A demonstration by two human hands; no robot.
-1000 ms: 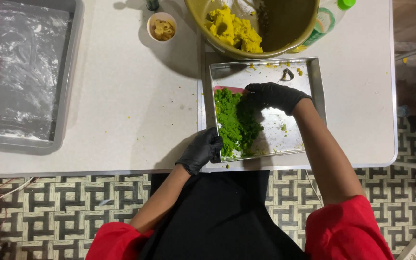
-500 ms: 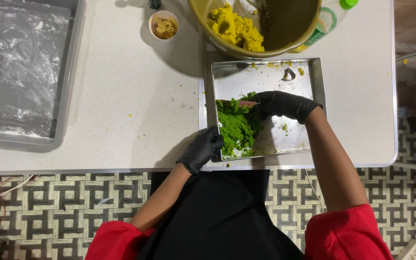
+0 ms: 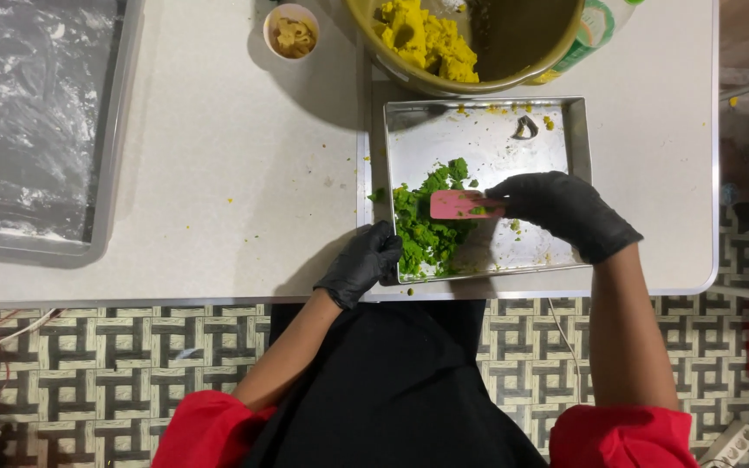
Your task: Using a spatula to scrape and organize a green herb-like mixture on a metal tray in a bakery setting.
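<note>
- My right hand (image 3: pixel 569 212), black glove: fingers pinched shut on flat pink plastic scraper (image 3: pixel 459 204), blade over crumbly green dough (image 3: pixel 426 230).
- Dough sits in left half of shiny rectangular steel tray (image 3: pixel 478 130).
- Left hand (image 3: pixel 363 262) curled round tray's near-left corner.

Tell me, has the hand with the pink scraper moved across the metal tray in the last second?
Yes. The right hand with the pink scraper has slid from the far left part of the metal tray toward its right side, nearer the person.
</note>
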